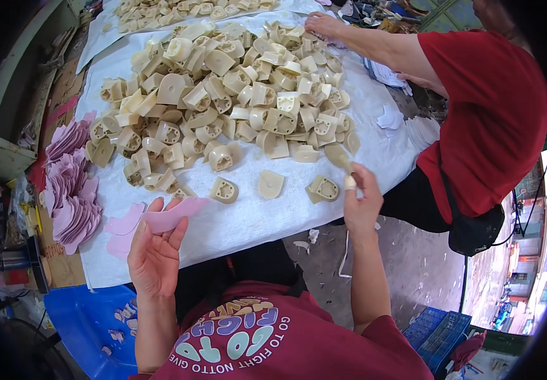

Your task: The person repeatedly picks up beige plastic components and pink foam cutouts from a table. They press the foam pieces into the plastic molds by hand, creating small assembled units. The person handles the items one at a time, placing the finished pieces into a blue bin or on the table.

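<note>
Head view shows your left hand [157, 256] holding a curved pink piece [173, 216] between thumb and fingers, your right hand [363, 201] narrowly pinching a beige piece [337, 156] beyond its fingertips; support both lightly, keeping edges unbent.

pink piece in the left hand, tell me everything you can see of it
The pink piece is thin, sheet-like and matt, narrowing toward its right end. The left hand's fingers hold it near the white sheet's front edge, beside similar pink pieces; its exact material can't be told.
</note>
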The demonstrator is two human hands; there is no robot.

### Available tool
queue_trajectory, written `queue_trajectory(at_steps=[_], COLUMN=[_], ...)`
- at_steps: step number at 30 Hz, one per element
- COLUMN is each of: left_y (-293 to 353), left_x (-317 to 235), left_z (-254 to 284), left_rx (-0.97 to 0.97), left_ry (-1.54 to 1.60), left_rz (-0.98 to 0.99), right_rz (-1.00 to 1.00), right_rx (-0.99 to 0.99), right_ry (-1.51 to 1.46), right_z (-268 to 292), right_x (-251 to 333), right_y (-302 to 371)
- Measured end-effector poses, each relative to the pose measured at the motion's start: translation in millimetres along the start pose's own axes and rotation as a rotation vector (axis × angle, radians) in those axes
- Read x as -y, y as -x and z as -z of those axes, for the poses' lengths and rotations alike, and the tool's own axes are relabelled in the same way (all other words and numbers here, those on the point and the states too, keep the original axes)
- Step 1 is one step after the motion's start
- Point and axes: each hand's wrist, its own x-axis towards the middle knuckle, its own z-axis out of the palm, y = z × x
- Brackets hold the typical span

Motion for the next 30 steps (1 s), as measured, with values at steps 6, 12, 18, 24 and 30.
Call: queue_trajectory(at_steps=[6,12,18,24,30], left_y=[1,14,16,9,13], left_x=[-4,8,17,20,18], left_z=[0,8,15,14,6], left_rx=[-0.051,-0.095,-0.091,-0.063,-0.027], left_ry=[-0.095,-0.138,-0.082,0.005,-0.091], left_rz=[0.003,0.148,0.200,0.278,0.261], right_rz=[0.169,-0.016,0.102,0.034,0.129], right_rx=[0.167,0.126,0.065,0.316,0.550], right_ry=[0.282,0.145,0.263,0.068,0.450], right_z=[16,10,34,-17,-66], right_x=[-2,-8,12,70,89], right_y=[0,-11,-42,-3,14])
